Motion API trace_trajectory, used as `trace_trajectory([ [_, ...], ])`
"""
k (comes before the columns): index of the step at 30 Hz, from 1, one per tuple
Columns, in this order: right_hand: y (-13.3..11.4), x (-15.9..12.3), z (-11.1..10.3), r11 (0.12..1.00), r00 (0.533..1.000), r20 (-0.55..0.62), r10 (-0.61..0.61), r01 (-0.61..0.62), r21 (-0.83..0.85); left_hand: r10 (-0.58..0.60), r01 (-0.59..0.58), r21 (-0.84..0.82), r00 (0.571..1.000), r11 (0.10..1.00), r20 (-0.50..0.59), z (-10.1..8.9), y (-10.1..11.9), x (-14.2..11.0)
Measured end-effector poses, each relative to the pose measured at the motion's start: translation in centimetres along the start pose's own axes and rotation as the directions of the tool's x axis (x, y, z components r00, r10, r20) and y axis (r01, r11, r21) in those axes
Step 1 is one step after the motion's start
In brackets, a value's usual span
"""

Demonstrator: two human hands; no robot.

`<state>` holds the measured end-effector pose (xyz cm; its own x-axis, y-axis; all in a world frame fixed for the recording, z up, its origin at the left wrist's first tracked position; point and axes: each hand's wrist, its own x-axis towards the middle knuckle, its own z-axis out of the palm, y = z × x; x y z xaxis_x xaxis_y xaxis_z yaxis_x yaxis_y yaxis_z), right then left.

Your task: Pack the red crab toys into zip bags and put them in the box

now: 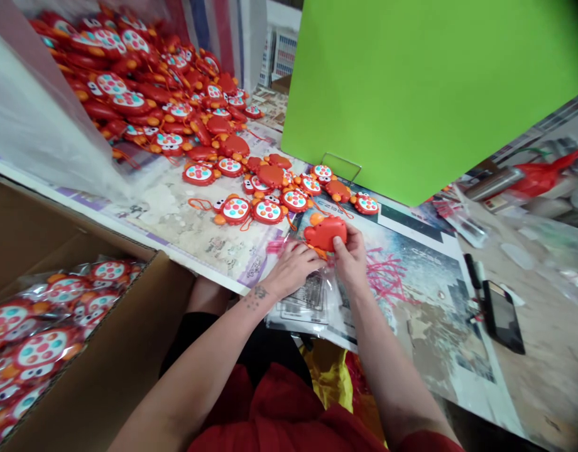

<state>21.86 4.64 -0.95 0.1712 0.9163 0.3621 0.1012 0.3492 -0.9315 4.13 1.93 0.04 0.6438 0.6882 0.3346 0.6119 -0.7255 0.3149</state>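
Note:
My right hand (350, 257) pinches a red crab-shaped toy (325, 232), seen from its plain red back, just above the table. My left hand (293, 269) rests with fingers curled on a clear plastic bag (312, 295) lying on a stack of such bags, its fingertips touching the toy's lower edge. Beyond my hands lie several loose red crab toys (267, 210) with coloured dots on white faces.
A big heap of the same toys (142, 88) fills the far left. A cardboard box (124, 351) at my left holds bagged toys (39, 345). A green board (425, 88) stands behind. A dark phone (503, 317) and pen lie at the right.

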Motion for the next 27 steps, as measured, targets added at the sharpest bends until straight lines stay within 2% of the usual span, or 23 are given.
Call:
trace_trajectory([
  [2, 0.2, 0.0, 0.1, 1.0, 0.999, -0.042, -0.001, 0.001, 0.008, 0.012, -0.012, 0.002, 1.0, 1.0, 0.0, 0.0, 0.0, 0.0],
  [7, 0.5, -0.4, 0.4, 0.999, 1.0, -0.019, 0.014, -0.015, -0.034, -0.008, 0.008, -0.004, 1.0, 1.0, 0.026, -0.1, 0.2, 0.0],
  [11, 0.4, -0.6, 0.5, 0.998, 0.994, -0.111, -0.023, 0.016, -0.065, -0.016, 0.016, 0.0, 0.998, 1.0, 0.054, -0.3, 0.3, 0.0],
  [14, 0.1, -0.7, 0.8, 0.997, 0.996, -0.09, -0.013, 0.006, -0.071, -0.014, 0.014, -0.007, 0.998, 1.0, 0.061, -0.2, 0.4, 0.0],
  [20, -0.6, -0.6, 0.8, 0.997, 1.0, 0.006, 0.013, -0.013, -0.073, -0.089, 0.09, 0.023, 0.995, 0.996, -0.048, 0.2, 0.3, 0.1],
  [27, -0.2, -0.3, -0.2, 0.985, 0.998, 0.019, 0.061, -0.057, -0.164, -0.174, 0.18, 0.049, 0.978, 0.982, -0.117, 0.3, 0.0, 0.2],
])
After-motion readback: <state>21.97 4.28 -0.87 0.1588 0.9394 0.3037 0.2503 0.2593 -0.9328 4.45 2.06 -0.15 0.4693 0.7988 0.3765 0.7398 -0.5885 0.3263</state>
